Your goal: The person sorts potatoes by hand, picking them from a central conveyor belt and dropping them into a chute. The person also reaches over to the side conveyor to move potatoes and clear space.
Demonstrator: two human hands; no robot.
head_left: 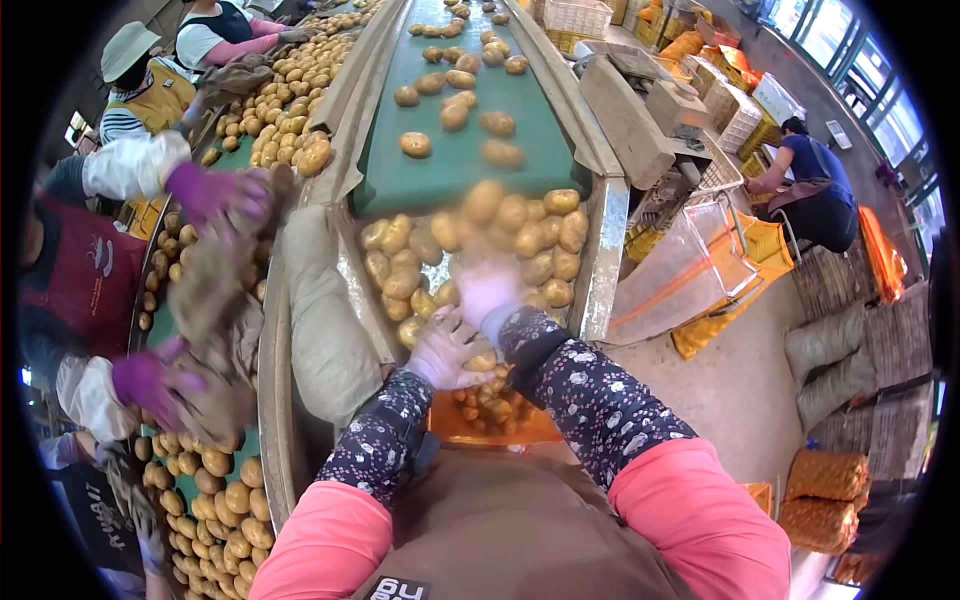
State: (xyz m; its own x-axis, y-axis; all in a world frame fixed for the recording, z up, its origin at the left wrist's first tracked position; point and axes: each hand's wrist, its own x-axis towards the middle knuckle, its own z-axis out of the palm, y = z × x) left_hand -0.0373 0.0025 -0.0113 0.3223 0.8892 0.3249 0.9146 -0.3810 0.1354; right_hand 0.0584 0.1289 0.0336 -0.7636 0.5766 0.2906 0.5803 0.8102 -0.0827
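Brown apron cloth point(500, 520) lies nearest me, its lettered patch point(400, 590) cut off at the bottom. Just beyond, an orange container point(530, 430) holds small brown lumps, hard to make out and partly hidden by my forearms in flowered sleeves point(610, 405). My left hand point(450, 350), in a pale glove, is at the near edge of the metal chute point(605, 260), fingers somewhat apart beside one potato point(482, 359); I cannot tell whether they grip it. My right hand point(487, 285) reaches farther in, so blurred that its fingers run into the heap of potatoes point(401, 283); whether it holds one, I cannot tell. That heap spreads between the chute's side walls, below the end of the green belt point(440, 180), where more lie scattered, the nearest ones blurred. A grey padded roll point(325, 310) lies along the chute's left edge. To my left, a co-worker's purple-gloved hands point(212, 195) and brown cloth point(205, 290) are smeared, and the dark round border cuts off part of that person.
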